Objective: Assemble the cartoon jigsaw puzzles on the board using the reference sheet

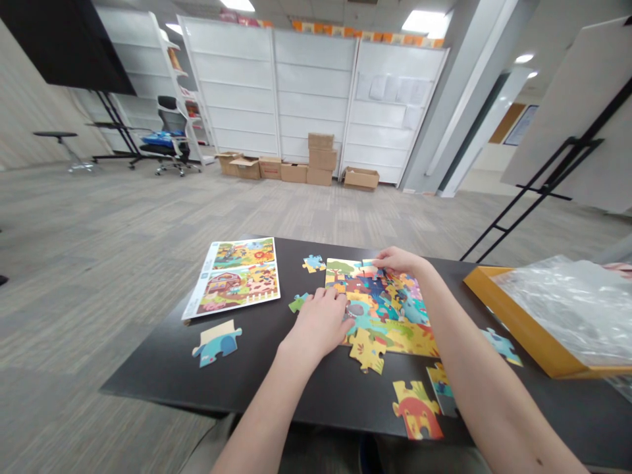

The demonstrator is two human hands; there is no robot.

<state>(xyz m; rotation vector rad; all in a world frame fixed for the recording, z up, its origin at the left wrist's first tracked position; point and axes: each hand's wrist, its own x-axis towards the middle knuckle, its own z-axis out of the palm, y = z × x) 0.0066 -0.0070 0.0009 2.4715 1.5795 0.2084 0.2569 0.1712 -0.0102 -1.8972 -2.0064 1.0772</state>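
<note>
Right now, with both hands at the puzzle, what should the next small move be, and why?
Probably a light press by the right hand on the blue piece at the puzzle's far edge, the left hand steadying the near-left part. The right fingertips are beside that piece, and the left hand already rests there; whether the piece is fully seated is unclear.

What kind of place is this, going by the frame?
Probably an office or a showroom space: a wheeled office chair, long white shelving with cardboard boxes along its base, and a large black screen on a stand.
</note>
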